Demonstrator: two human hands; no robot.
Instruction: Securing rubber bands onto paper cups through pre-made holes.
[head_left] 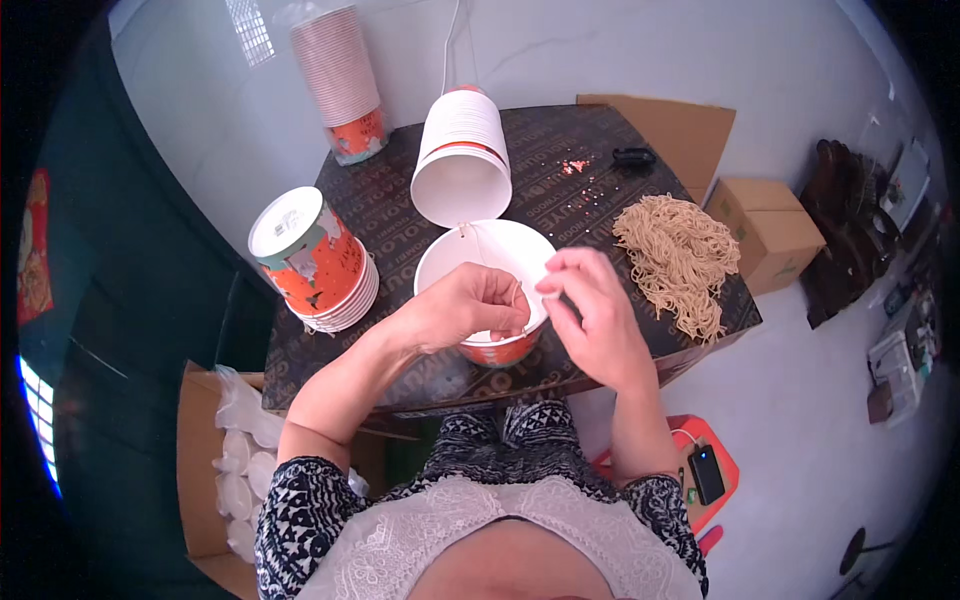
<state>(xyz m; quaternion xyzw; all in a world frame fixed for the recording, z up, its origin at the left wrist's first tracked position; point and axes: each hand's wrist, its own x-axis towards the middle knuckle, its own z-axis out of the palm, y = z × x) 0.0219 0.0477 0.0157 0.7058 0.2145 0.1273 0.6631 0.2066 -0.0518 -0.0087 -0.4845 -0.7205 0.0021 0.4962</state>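
A paper bucket (500,355), white inside with an orange printed outside, stands upright at the table's near edge. A thin tan cord (521,292) shows at the fingers of my left hand (478,305), which is closed in a pinch over the bucket's near left rim. Over the right rim, my right hand (598,318) has its thumb and fingers curled toward each other; what lies between them, if anything, is too small to make out. Another bit of cord crosses the far rim. To the right lies a tangled heap of tan cords (680,255).
A nested stack of white buckets (464,130) lies behind the bucket. Upside-down orange buckets (315,262) stand at the left, a wrapped stack (338,80) behind. A black object (633,156) and small scraps lie far right. Cardboard boxes (765,230) flank the table (400,385).
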